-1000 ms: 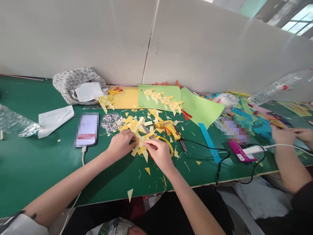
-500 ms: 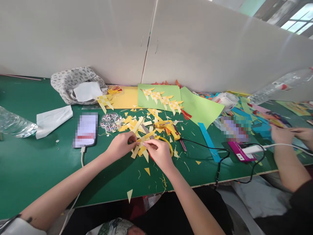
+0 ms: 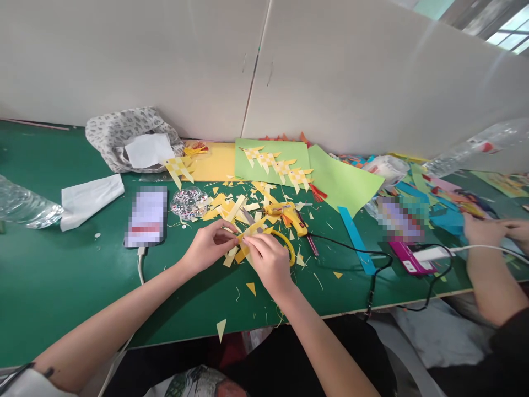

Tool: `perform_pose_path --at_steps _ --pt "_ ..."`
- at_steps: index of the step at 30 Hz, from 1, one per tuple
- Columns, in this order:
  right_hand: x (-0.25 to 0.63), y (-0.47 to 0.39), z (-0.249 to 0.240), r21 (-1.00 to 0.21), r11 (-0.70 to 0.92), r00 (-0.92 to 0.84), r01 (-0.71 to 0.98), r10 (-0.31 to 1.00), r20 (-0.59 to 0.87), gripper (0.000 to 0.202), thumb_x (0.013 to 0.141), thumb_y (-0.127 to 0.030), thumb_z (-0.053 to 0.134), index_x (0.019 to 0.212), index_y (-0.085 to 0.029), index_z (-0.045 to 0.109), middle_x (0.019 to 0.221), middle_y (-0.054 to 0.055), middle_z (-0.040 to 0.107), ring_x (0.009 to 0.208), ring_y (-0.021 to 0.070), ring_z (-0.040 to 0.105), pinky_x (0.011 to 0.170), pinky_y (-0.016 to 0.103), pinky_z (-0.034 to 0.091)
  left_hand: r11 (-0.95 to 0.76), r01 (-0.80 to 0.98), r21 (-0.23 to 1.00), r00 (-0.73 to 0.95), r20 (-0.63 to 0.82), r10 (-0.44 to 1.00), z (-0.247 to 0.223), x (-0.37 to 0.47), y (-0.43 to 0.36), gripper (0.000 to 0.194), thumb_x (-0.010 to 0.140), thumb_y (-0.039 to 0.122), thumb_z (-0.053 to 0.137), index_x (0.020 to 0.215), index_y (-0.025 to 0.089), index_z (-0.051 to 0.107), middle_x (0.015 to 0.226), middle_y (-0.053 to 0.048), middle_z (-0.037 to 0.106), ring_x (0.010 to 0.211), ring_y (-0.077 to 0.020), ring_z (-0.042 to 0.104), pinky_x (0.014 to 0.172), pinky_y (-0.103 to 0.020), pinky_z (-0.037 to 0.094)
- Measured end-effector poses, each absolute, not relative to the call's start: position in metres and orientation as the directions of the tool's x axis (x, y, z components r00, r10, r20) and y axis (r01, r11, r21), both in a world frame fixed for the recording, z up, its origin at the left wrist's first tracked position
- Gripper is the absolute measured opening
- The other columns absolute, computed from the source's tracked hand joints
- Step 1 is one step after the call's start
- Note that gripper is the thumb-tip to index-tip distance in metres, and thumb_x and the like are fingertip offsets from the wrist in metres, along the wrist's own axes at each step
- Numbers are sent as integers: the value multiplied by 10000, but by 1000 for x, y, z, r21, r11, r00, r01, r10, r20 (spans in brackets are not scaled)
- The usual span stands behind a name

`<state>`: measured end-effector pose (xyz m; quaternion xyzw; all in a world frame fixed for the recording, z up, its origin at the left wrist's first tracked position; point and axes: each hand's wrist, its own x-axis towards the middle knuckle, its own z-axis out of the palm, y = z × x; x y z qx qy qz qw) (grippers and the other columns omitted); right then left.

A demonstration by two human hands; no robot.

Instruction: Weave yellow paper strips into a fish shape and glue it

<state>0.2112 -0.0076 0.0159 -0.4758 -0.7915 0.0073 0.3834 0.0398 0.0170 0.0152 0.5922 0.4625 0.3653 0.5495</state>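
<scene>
Both hands meet over a pile of yellow paper scraps (image 3: 225, 207) at the middle of the green table. My left hand (image 3: 210, 245) pinches the left side of a woven yellow paper piece (image 3: 247, 242). On its right side, the fingers of my right hand (image 3: 266, 256) are closed on the same piece and cover much of it. Just behind my right hand lies a yellow glue gun (image 3: 289, 216). A clear round case of small beads or eyes (image 3: 190, 203) is behind my left hand. Several woven yellow fish shapes (image 3: 283, 167) rest on green paper (image 3: 248, 173) farther back.
On the left are a phone (image 3: 146, 215) with a cable, a white tissue (image 3: 91, 201), a plastic bottle (image 3: 28, 204) and a patterned cloth bag (image 3: 128, 124). At right lie a blue strip (image 3: 356, 240), a magenta power strip (image 3: 409, 258), black cords and another person's hands (image 3: 483, 229).
My right hand has shifted over the woven piece and now covers more of it. My left fingers have spread slightly along its edge. The whole view has shifted a little.
</scene>
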Motion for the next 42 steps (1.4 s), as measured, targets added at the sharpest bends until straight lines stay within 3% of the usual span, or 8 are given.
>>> perform_pose_path --at_steps 7,21,26,32,37,39,42 --pt "211 -10 16 -306 549 -293 778 747 597 191 847 -125 499 875 -184 678 795 63 689 764 176 633 681 297 520 -136 214 967 338 58 940 24 42 12 164 776 248 572 932 217 535 840 -20 695 777 -172 677 727 -282 543" --pt "209 -12 20 -255 537 -295 804 732 614 179 844 -124 514 850 -181 684 758 34 684 743 143 611 669 247 488 -307 206 929 410 203 889 19 39 11 79 800 182 528 877 189 516 832 -11 602 776 -133 639 762 -278 533" --pt "207 -14 22 -250 558 -313 791 721 618 169 837 -130 532 853 -189 690 756 32 688 759 155 600 678 259 490 -249 152 957 402 170 900 20 39 10 68 802 220 551 844 183 512 784 4 575 743 -124 621 748 -278 523" --pt "206 -11 24 -406 577 -290 708 763 578 165 834 -197 558 919 -228 697 825 33 699 781 168 598 692 300 510 105 -145 984 371 -45 928 13 39 22 211 754 279 645 827 174 477 706 13 620 697 -127 643 689 -257 508" --pt "213 -6 31 -578 487 -95 655 811 577 212 836 -219 546 1005 -242 672 910 49 691 866 191 608 784 359 513 210 -258 943 311 -125 942 17 33 28 266 702 245 704 805 175 469 674 42 631 653 -90 630 710 -236 510" --pt "217 -4 34 -710 381 37 592 867 496 229 825 -251 558 1033 -236 652 992 65 670 950 205 599 829 375 508 210 -266 941 298 -127 946 20 32 27 269 700 250 706 790 177 464 666 43 633 654 -90 629 713 -238 511" --pt "221 1 36 -929 141 160 341 966 205 400 758 -321 633 1140 -227 561 1086 85 627 977 214 603 812 373 532 208 -254 945 306 -125 944 22 31 27 273 700 261 706 776 180 458 674 41 630 658 -95 629 710 -246 509"
